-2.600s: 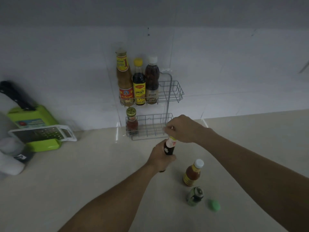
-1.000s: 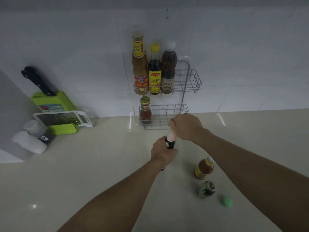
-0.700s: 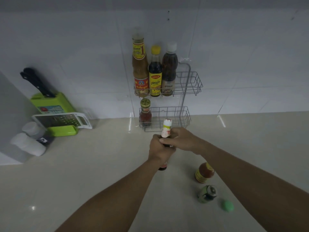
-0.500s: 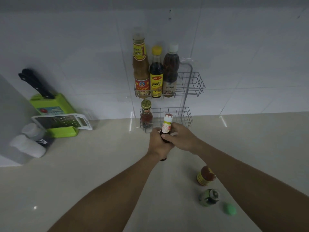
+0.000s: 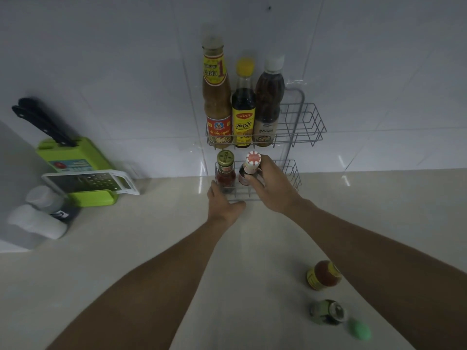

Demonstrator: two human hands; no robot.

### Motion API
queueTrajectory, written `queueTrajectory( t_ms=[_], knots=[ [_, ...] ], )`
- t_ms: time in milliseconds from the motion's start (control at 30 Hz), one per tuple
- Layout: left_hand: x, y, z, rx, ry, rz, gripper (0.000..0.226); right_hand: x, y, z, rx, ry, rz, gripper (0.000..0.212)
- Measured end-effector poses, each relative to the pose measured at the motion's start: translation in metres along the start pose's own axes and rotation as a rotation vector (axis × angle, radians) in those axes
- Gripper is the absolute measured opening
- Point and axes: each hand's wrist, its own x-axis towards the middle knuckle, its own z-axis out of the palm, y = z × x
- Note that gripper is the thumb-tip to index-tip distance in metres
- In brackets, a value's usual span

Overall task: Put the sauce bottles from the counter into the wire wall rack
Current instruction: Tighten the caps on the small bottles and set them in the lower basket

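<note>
The wire wall rack (image 5: 311,127) has two baskets. Three tall sauce bottles (image 5: 243,109) stand in the upper one. In the lower basket (image 5: 293,173) a small red-sauce bottle (image 5: 225,173) stands at the left. Right beside it is a dark bottle with a white-and-red cap (image 5: 252,161), and my right hand (image 5: 274,189) grips its neck from the right. My left hand (image 5: 224,208) rests open against the lower basket's front edge, holding nothing. On the counter at the lower right stand an orange-red sauce bottle (image 5: 324,275) and an uncapped greenish bottle (image 5: 327,311) next to a loose green cap (image 5: 359,330).
At the left stand a green knife block (image 5: 73,157) with black handles, a white grater (image 5: 93,181) and two white-capped containers (image 5: 38,218). The right half of both baskets holds nothing. The pale counter (image 5: 151,248) runs to the tiled wall.
Both hands lifted the dark bottle off the counter and carried it forward into the lower basket. My left hand let go of it and dropped to the basket's front.
</note>
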Motion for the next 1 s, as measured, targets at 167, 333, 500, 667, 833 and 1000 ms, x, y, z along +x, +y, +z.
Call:
queueTrajectory(
  t_ms=[167,333,500,667,833,1000],
  knots=[
    [0.007,-0.002,0.002,-0.014,-0.007,0.007,0.078,0.023,0.011,0.016,0.028,-0.073,0.087,0.032],
    [0.014,-0.009,0.003,-0.027,-0.007,0.031,0.079,0.039,0.029,0.027,0.026,-0.117,0.224,0.031],
    [0.019,-0.013,0.003,0.014,-0.075,0.006,0.089,0.038,0.038,0.038,0.060,-0.164,0.248,0.033],
    [0.019,-0.014,0.002,0.040,-0.095,-0.010,0.097,0.035,0.036,0.041,0.113,-0.208,0.289,0.043],
    [0.013,-0.017,0.006,0.061,-0.083,-0.086,0.109,0.032,0.030,0.032,0.142,-0.305,0.355,0.060],
    [-0.005,-0.023,0.016,0.130,-0.087,-0.109,0.094,0.021,0.027,0.008,0.040,-0.305,0.389,0.080]
  ],
)
